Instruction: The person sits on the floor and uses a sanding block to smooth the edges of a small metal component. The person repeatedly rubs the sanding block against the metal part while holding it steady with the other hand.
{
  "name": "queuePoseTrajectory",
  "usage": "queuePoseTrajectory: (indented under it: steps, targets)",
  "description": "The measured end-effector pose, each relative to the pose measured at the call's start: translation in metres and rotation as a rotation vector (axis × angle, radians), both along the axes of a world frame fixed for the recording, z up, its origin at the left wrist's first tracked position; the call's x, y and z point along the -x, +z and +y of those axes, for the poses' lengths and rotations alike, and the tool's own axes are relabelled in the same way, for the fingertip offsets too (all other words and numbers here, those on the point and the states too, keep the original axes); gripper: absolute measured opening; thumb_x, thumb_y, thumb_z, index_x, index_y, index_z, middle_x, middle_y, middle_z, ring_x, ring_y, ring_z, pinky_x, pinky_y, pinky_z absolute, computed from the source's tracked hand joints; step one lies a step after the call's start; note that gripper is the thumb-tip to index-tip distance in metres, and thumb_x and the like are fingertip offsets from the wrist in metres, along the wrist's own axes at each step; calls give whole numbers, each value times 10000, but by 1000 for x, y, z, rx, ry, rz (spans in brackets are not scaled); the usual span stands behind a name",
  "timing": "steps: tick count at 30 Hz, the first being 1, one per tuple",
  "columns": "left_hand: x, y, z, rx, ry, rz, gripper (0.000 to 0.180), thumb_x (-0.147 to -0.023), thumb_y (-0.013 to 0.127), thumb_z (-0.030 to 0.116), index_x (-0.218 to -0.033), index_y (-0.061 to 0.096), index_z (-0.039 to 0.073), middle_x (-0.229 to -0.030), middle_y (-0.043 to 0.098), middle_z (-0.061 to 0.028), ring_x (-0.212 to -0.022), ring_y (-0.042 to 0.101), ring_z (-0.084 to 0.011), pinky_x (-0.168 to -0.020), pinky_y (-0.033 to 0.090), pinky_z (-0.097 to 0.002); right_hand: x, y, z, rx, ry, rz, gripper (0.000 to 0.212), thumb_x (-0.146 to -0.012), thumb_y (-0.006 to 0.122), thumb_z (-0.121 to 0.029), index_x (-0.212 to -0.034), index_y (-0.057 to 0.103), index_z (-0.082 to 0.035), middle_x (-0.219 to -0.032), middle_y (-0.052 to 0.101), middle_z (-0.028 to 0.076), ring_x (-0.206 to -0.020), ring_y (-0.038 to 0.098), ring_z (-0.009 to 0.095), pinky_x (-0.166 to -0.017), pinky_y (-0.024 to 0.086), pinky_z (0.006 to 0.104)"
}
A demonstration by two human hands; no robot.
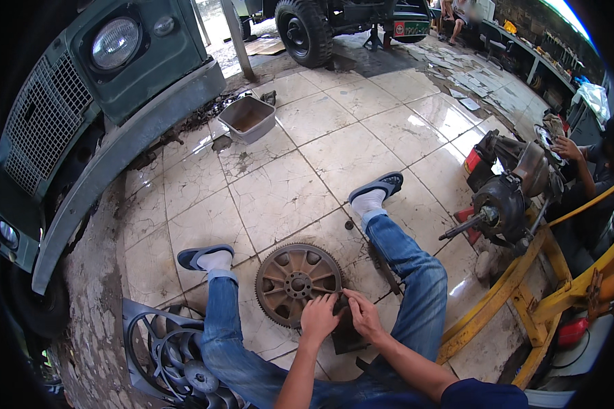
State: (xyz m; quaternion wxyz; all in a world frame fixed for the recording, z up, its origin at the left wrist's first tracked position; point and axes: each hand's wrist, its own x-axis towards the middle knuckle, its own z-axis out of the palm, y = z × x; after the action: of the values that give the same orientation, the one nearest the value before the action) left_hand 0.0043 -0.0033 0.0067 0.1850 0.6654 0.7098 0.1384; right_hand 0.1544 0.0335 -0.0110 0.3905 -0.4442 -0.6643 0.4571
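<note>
On the tiled floor between my legs, a brown, rusty flywheel [286, 273] with a toothed rim lies flat. My left hand [320, 317] is at its lower right edge, fingers bent and close together. Beside it my right hand [363, 315] is closed in a pinch, fingertips near the same rim. Something small and dark is between the two hands, too hidden to name. Under them sits a dark, blocky metal part [348, 339], partly covered by my hands and wrists.
A radiator fan assembly [177, 361] lies by my left leg. A grey basin [247, 120] stands ahead, near a green vehicle's bumper [136, 136]. At right, a gearbox-like assembly [508, 198] is by a yellow steel frame [498, 300]; a person's hand [566, 148] is beyond it.
</note>
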Motion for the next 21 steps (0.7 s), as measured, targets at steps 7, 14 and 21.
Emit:
queuePoseTrajectory:
  steps: [7, 14, 21]
  targets:
    - [7, 12, 3, 20, -12, -53, 541, -837, 720, 326, -1272, 559, 47, -1159, 653, -145, -1133, 603, -293, -953, 463, -406, 2, -6, 2, 144, 8, -8, 306, -1036, 496, -160, -1268, 636, -17, -1211, 677, 169, -1115, 654, 255, -957, 484, 317]
    - [10, 13, 3, 67, 12, -143, 515, -807, 759, 282, -1222, 549, 62, -1051, 688, -165, -1053, 640, -324, -923, 470, -415, 2, -13, 1, 104, 2, -19, 310, -1042, 496, -178, -1277, 635, -30, -1163, 691, 160, -1027, 663, 217, -903, 489, 302]
    - [12, -8, 0, 12, 16, -103, 514, -791, 767, 287, -1212, 558, 79, -1044, 703, -137, -1040, 652, -289, -934, 454, -387, 7, -16, 0, 135, -13, -32, 305, -1037, 500, -162, -1268, 638, -19, -1118, 699, 178, -975, 669, 214, -872, 499, 303]
